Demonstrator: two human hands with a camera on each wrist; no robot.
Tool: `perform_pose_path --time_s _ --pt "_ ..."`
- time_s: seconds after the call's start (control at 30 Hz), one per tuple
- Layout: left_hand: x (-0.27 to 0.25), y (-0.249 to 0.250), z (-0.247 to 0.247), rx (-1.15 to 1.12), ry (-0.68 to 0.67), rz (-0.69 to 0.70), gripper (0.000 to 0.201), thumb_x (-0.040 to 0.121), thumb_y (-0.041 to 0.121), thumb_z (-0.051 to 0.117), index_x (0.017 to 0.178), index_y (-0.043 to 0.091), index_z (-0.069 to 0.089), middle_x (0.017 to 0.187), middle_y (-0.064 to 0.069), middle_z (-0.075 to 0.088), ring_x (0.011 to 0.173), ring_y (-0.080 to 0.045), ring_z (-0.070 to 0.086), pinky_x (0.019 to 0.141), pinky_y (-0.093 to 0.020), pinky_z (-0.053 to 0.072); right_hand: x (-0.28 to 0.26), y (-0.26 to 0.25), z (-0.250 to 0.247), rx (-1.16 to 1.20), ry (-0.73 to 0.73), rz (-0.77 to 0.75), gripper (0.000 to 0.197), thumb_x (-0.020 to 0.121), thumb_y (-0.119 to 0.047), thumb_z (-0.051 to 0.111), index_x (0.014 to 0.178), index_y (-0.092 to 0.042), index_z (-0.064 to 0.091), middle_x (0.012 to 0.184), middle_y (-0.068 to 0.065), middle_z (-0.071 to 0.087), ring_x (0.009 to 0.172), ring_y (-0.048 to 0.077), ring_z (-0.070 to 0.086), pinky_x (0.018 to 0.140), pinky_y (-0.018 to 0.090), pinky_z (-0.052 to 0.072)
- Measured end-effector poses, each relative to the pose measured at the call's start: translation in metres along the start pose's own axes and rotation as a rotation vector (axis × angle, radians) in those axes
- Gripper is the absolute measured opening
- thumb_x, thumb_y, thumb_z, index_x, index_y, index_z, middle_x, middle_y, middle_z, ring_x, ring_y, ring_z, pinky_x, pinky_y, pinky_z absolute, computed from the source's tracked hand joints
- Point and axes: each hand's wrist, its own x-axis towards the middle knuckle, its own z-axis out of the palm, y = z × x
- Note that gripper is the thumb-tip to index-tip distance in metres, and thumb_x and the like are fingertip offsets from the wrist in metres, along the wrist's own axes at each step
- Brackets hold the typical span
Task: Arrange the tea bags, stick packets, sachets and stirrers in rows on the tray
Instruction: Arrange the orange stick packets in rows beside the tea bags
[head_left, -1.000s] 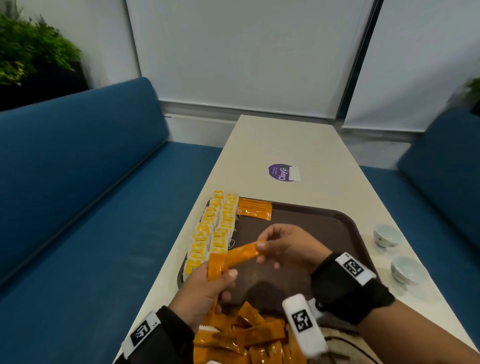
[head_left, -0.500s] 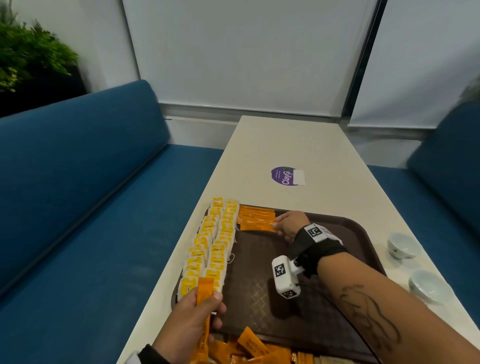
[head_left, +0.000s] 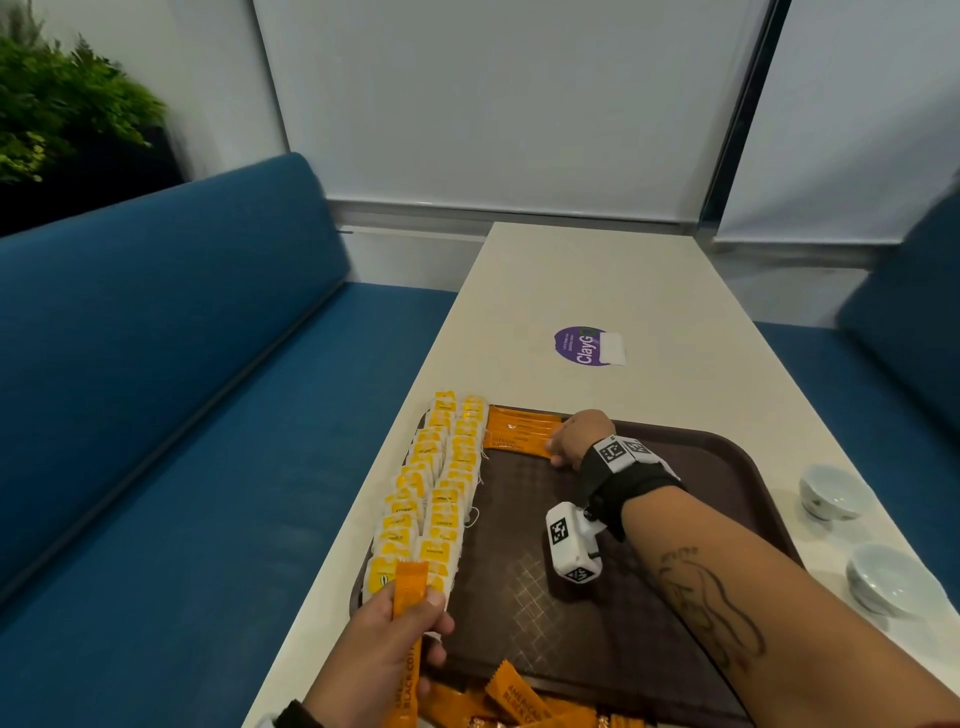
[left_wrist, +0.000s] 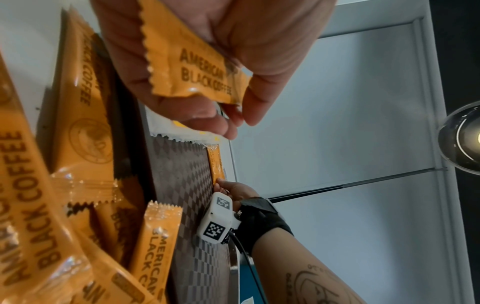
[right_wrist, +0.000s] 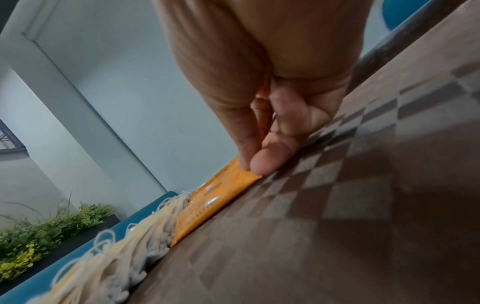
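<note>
— Benches (head_left: 171, 374) in blue flank the surface (head_left: 587, 280); what's on it?
— A brown tray (head_left: 670, 447), two bowls (head_left: 831, 491) off its right edge, a purple sticker (head_left: 584, 345) beyond.
— Hands?
— Right hand (head_left: 576, 439) pinches a packet in the stick packet row (head_left: 519, 431) at the far edge, beside tea bags (head_left: 436, 499). Left hand (head_left: 384, 654) grips another stick packet (head_left: 408, 590) at the near-left corner, above loose packets (head_left: 514, 701).

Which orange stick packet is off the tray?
The orange stick packet gripped upright in the left hand; the others lie on the tray.

Blue benches (head_left: 156, 364); white table (head_left: 597, 280); drawn blinds (head_left: 493, 104)
</note>
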Motion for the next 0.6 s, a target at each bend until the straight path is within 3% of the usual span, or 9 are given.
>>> perform_pose_path --time_s 0.07,0.1,0.13,0.23,0.4,0.53,0.6 --pt "0.002 0.0 0.0 -0.019 0.005 0.011 0.018 0.092 0.023 0.054 0.097 0.006 0.058 0.071 -0.008 0.062 0.057 -0.017 0.056 0.045 -0.024 0.046 -0.004 -0.006 -0.002 -0.165 0.006 0.064 0.037 0.092 -0.023 0.057 0.124 -0.004 0.057 0.124 0.007 0.061 0.096 0.014 0.063 0.082 0.02 0.049" --pt "0.003 -0.001 0.001 -0.019 0.01 0.017 0.018 0.092 0.023 0.054 0.097 0.006 0.058 0.071 -0.008 0.062 0.057 -0.017 0.056 0.045 -0.024 0.046 -0.006 -0.008 -0.002 -0.23 0.055 0.072 0.04 0.094 -0.03 0.054 0.126 -0.007 0.055 0.128 0.005 0.058 0.109 0.017 0.058 0.093 0.025 0.043" --pt "0.004 -0.001 0.0 -0.009 0.006 0.012 0.018 0.092 0.023 0.054 0.097 0.007 0.058 0.071 -0.008 0.062 0.057 -0.017 0.056 0.046 -0.024 0.046 -0.007 -0.009 -0.002 -0.282 0.072 0.064 0.042 0.094 -0.034 0.052 0.127 -0.008 0.055 0.129 0.005 0.058 0.114 0.018 0.056 0.096 0.028 0.04" --pt "0.004 -0.001 0.001 -0.004 0.006 0.003 0.017 0.092 0.023 0.053 0.098 0.008 0.057 0.073 -0.009 0.063 0.058 -0.018 0.056 0.046 -0.024 0.046 -0.005 -0.01 -0.001 -0.442 0.065 0.04 0.039 0.092 -0.035 0.053 0.121 -0.009 0.058 0.122 0.005 0.06 0.112 0.019 0.058 0.094 0.026 0.042" --pt "0.005 -0.003 0.0 0.007 -0.007 -0.005 0.018 0.092 0.023 0.053 0.098 0.007 0.057 0.071 -0.008 0.062 0.058 -0.017 0.056 0.047 -0.024 0.046 0.003 -0.007 0.003 -0.503 0.092 0.005 0.038 0.091 -0.037 0.055 0.117 -0.01 0.061 0.117 0.004 0.063 0.107 0.017 0.061 0.094 0.026 0.046" --pt "0.004 -0.003 -0.001 -0.026 0.006 -0.004 0.02 0.092 0.026 0.053 0.099 0.007 0.057 0.075 -0.009 0.062 0.062 -0.019 0.056 0.048 -0.026 0.045 0.005 0.0 0.002 -0.446 0.113 -0.012 0.035 0.089 -0.033 0.06 0.113 -0.008 0.063 0.111 0.006 0.065 0.101 0.02 0.064 0.09 0.027 0.05" --pt "0.003 -0.002 -0.001 -0.071 0.015 -0.008 0.019 0.093 0.025 0.052 0.101 0.009 0.057 0.077 -0.009 0.062 0.062 -0.019 0.055 0.049 -0.027 0.044 0.005 0.005 -0.003 -0.294 0.095 -0.025 0.035 0.085 -0.023 0.065 0.114 -0.004 0.063 0.112 0.01 0.065 0.103 0.025 0.064 0.091 0.032 0.052"
